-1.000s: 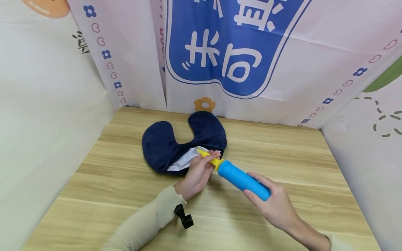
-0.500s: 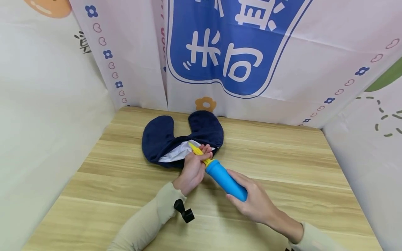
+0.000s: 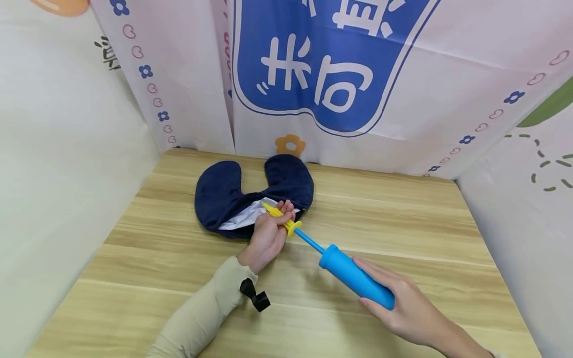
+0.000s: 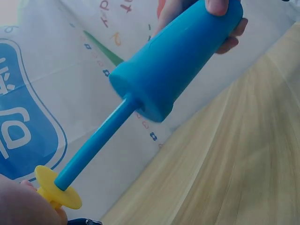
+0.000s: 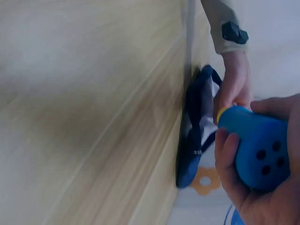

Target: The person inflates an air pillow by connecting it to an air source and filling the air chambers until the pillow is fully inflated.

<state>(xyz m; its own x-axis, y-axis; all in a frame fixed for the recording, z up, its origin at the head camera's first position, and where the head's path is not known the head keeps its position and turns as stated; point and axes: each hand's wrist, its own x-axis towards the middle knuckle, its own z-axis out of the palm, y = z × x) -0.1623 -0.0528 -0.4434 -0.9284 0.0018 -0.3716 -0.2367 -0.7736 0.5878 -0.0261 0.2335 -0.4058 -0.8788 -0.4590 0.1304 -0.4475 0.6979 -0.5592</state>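
Observation:
A navy U-shaped neck pillow [image 3: 219, 191] lies on the table, its front seam gaping over a white inner lining [image 3: 241, 219]. My left hand [image 3: 266, 236] holds the yellow nozzle end [image 3: 291, 227] of a hand pump at this opening; the tip points at the white lining, and whether it sits in a valve cannot be seen. My right hand [image 3: 412, 303] grips the pump's blue barrel [image 3: 353, 276]. Between barrel and yellow flange, a length of thin blue rod [image 4: 93, 145] is exposed in the left wrist view. Several dark holes mark the barrel's end in the right wrist view.
The wood-grain table [image 3: 403, 223] is bounded by a printed white cloth [image 3: 192, 89] behind and pale walls at both sides. A black wrist mount [image 3: 255, 294] sticks out from the left sleeve.
The barrel first came left and up against the yellow flange, then my right hand drew it back to the lower right, exposing the rod. My left hand shifted slightly left with the nozzle.

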